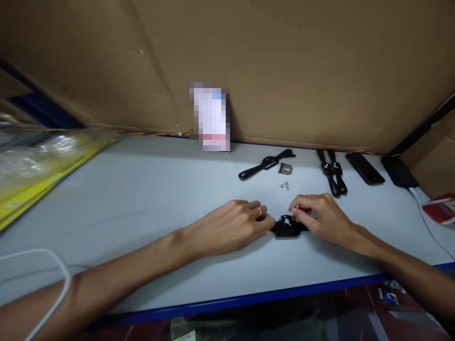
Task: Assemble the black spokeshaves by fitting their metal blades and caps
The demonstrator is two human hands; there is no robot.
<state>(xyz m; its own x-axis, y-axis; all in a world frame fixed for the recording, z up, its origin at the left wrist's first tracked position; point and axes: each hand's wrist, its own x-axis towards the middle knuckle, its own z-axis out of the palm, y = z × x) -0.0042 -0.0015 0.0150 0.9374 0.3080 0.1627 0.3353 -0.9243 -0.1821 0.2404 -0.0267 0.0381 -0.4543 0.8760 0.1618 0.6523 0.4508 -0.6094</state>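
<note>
A black spokeshave [287, 227] lies on the table near its front, a round metal screw head showing at its middle. My left hand [245, 222], with a ring on one finger, is closed on its left handle, which the fingers mostly hide. Over the right handle, my right hand [316, 215] is closed in a pinch; a small, light-coloured bit shows at the fingertips, too small to name. Beyond the hands lie small metal screws [285, 185], a flat metal blade [285, 169] with a slot, and another black spokeshave body [267, 163].
Two more spokeshaves [332, 173] lie side by side at the right. Near them are a dark phone [365, 168] and a black device [400, 172] with a white cable. A pixelated upright card [213, 118] leans against the cardboard wall [284, 71]. Plastic bags [39, 163] lie at left.
</note>
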